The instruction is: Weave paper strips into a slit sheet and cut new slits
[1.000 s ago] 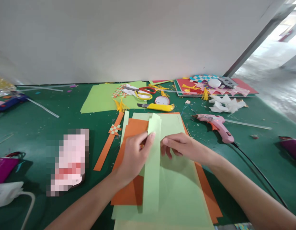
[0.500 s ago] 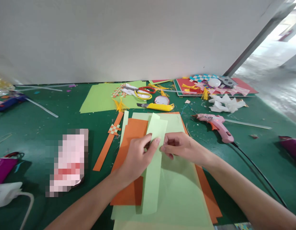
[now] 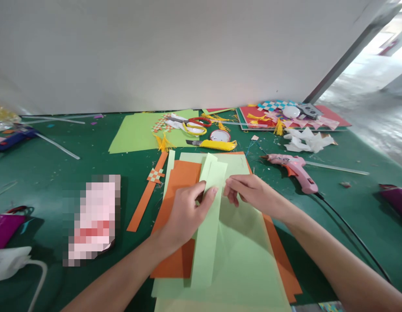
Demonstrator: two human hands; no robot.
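A folded strip of pale green paper (image 3: 208, 242) stands lengthwise over the stacked sheets. My left hand (image 3: 188, 208) grips it near its upper part, thumb on the front face and fingers behind. Close by the strip's right edge, my right hand (image 3: 248, 193) is closed with curled fingers, and nothing shows in them. Beneath lie a larger pale green sheet (image 3: 249, 260) and, to the left, orange paper pieces (image 3: 170, 260). A narrow orange strip with a small woven checked patch (image 3: 142, 206) rests left of the stack.
Behind the stack lie a yellow utility knife (image 3: 218, 145), scissors (image 3: 194, 126) and bright green sheets (image 3: 126, 134). A pink glue gun (image 3: 295, 167) with a black cord lies at the right, near crumpled white tissue (image 3: 308, 141). A blurred pink object (image 3: 97, 216) sits at the left.
My right hand has shifted slightly up and away from the strip's right edge, its fingers more curled. The strip's lower end has moved slightly left; my left hand stays on it.
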